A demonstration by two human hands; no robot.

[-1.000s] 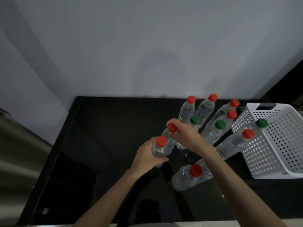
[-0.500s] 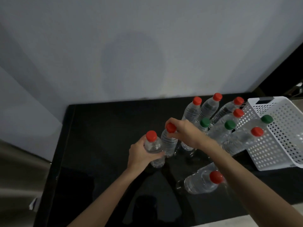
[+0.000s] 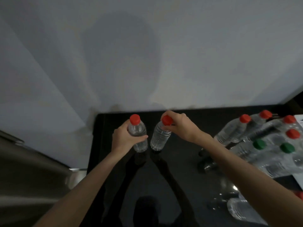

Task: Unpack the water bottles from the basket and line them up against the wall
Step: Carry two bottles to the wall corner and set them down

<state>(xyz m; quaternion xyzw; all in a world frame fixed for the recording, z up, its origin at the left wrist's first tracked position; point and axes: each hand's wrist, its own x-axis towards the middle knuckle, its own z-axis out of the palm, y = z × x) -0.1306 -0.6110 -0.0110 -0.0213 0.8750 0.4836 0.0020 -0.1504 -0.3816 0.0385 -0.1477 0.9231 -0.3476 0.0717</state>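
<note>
- Left hand (image 3: 124, 138) grips the left bottle (image 3: 137, 131) by its body; right hand (image 3: 182, 126) pinches the right bottle (image 3: 159, 138) by its cap.
- Both have moved nearer the wall (image 3: 147, 63), leaving the bottle cluster (image 3: 255, 136); the row probably starts here.

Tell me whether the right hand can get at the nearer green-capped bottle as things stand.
Probably not yet: the right hand pinches a red-capped bottle by its top, so its fingers are taken. Otherwise the way looks free: the green-capped bottle stands uncovered beside that forearm.
</note>
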